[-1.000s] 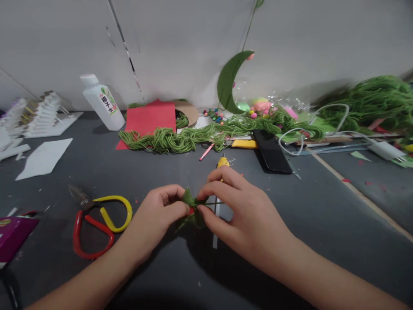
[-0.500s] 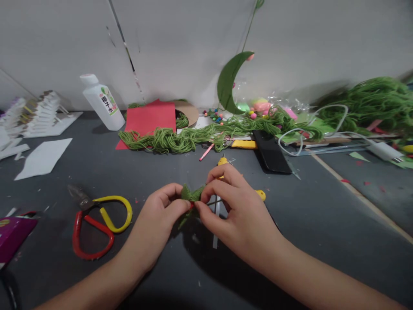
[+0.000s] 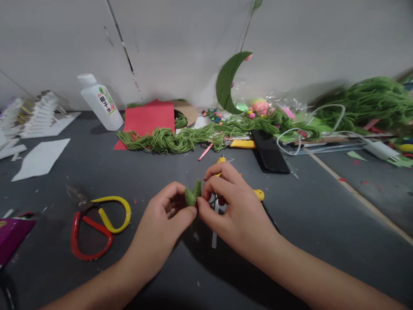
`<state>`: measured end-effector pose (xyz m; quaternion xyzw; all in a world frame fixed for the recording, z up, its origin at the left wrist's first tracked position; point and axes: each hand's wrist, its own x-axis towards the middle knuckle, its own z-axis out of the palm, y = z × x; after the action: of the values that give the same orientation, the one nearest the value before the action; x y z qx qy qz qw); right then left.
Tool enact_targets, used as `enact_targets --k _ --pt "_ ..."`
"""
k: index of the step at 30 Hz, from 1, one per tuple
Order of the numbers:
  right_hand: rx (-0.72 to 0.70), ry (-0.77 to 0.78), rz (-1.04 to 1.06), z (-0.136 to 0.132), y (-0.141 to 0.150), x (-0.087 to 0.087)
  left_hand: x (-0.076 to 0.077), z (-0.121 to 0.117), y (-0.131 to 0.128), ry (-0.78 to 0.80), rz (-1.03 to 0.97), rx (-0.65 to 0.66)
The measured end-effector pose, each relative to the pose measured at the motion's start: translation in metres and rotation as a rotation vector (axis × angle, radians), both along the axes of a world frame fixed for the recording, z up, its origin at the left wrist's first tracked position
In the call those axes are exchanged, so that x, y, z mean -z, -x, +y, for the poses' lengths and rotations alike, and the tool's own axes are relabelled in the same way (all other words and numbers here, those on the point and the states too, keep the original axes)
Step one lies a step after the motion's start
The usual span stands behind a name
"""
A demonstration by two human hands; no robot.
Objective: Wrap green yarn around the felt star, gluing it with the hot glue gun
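Note:
A small green yarn-wrapped piece (image 3: 192, 196), its two points sticking up in a V, is pinched between my hands above the dark table. My left hand (image 3: 167, 212) has thumb and fingers closed on its left side and base. From the right, my right hand (image 3: 234, 200) grips its edge with thumb and forefinger; the other fingers are curled. The lower part of the piece is hidden by my thumbs. Partly behind my right hand lies a yellow glue gun (image 3: 258, 194) with a clear glue stick (image 3: 214, 232).
Scissors (image 3: 97, 226) with red and yellow handles lie at left. Along the wall are a white bottle (image 3: 101, 103), red paper (image 3: 150, 116), green yarn (image 3: 167, 140), a yellow cutter (image 3: 243, 144), a black phone (image 3: 271, 153) and a white charger (image 3: 382, 150). A green crescent (image 3: 227, 84) hangs above.
The green piece has turned between my fingers, so its points stand more upright. The red bit seen at its middle is now hidden. My left thumb has shifted slightly right.

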<state>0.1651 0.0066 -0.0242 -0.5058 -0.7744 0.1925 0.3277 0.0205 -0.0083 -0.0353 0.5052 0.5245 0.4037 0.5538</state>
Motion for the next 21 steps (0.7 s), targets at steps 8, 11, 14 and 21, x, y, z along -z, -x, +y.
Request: enact_targets --k 8,11,14,21 --pt "-0.046 0.116 0.106 0.0 -0.001 -0.004 0.005 0.002 0.006 0.104 -0.116 0.012" --pt "-0.089 0.272 0.253 0.003 -0.004 -0.008 0.002 0.005 0.005 0.137 -0.163 -0.009" --pt "-0.088 0.369 0.33 0.007 -0.008 -0.012 -0.002 0.006 0.004 0.195 -0.243 -0.011" --pt "-0.052 0.493 0.38 0.01 -0.007 -0.01 -0.002 0.004 0.007 0.19 -0.28 0.043"
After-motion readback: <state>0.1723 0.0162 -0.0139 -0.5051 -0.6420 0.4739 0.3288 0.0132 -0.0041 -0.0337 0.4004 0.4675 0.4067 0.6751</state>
